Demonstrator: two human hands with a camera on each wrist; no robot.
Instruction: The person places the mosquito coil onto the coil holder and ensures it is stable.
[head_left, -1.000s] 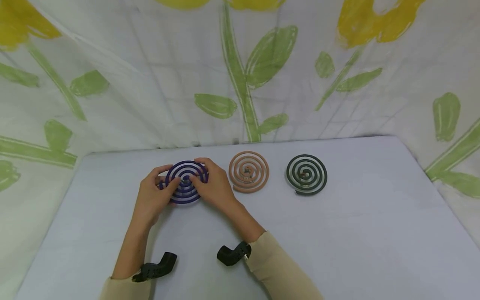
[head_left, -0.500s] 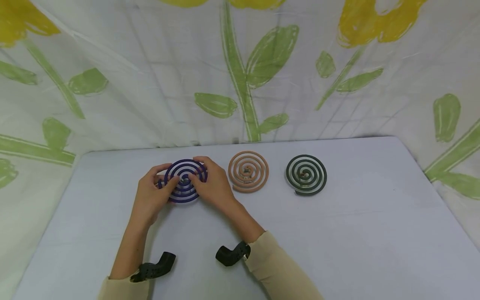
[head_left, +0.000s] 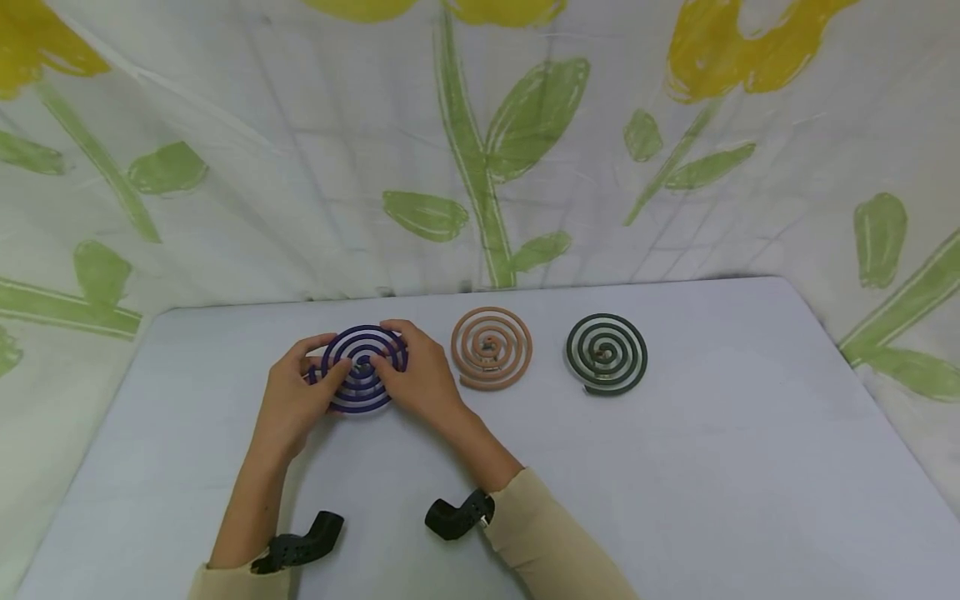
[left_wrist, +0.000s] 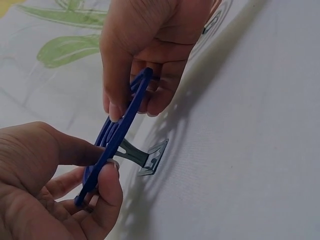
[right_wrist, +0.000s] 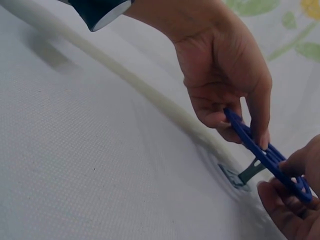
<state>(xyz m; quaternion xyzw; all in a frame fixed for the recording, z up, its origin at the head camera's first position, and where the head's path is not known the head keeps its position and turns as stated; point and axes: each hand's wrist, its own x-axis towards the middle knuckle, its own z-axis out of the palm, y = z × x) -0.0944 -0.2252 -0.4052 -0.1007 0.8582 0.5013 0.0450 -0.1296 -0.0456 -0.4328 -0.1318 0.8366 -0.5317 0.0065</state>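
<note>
A blue-purple mosquito coil point(head_left: 363, 364) lies between both hands at the left of the table. My left hand point(head_left: 296, 392) pinches its left side, thumb on top and fingers below. From the right, my right hand point(head_left: 423, 371) pinches it with the thumb near the centre and fingers at the far rim. In the left wrist view the coil point(left_wrist: 131, 107) is tilted over a small metal stand point(left_wrist: 134, 154), whose flat foot is close to the white surface. The right wrist view shows the stand point(right_wrist: 250, 172) beneath the coil's middle.
An orange-brown mosquito coil point(head_left: 491, 354) is just right of my right hand. Further right is a dark green coil point(head_left: 606, 353). Metal pieces show at both centres. A flower-painted curtain point(head_left: 337, 167) hangs along the far edge of the white table point(head_left: 675, 500).
The head view has shifted slightly, so everything appears a little further left and lower. Both hands keep their grip on the blue-purple coil with hardly any movement.
</note>
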